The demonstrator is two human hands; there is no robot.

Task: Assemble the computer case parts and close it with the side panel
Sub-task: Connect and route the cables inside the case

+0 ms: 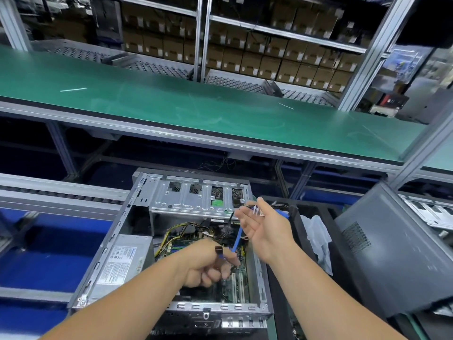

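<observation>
My left hand has its fingers curled, pinching the lower end of a blue SATA cable near its dark connector, low over the motherboard. My right hand is palm up with the fingers spread and relaxed; the cable's upper run and a small bundle of wires with white cable ties lie across it, but I cannot tell whether the thumb presses on them.

Both hands work inside the open computer case, which lies on its side right below me at 6 o'clock. The power supply already sits at 9 o'clock in the chassis, the motherboard is mounted, and the drive cage spans the 12 o'clock end with yellow and black wiring beneath it.

I judge I am mid-cabling: the blue lead is not yet plugged in, the loose wires need tidying, and the case stays uncovered. A grey side panel leans at 3 o'clock, well apart, probably the closing piece. The green worktop runs beyond at 12 o'clock.
</observation>
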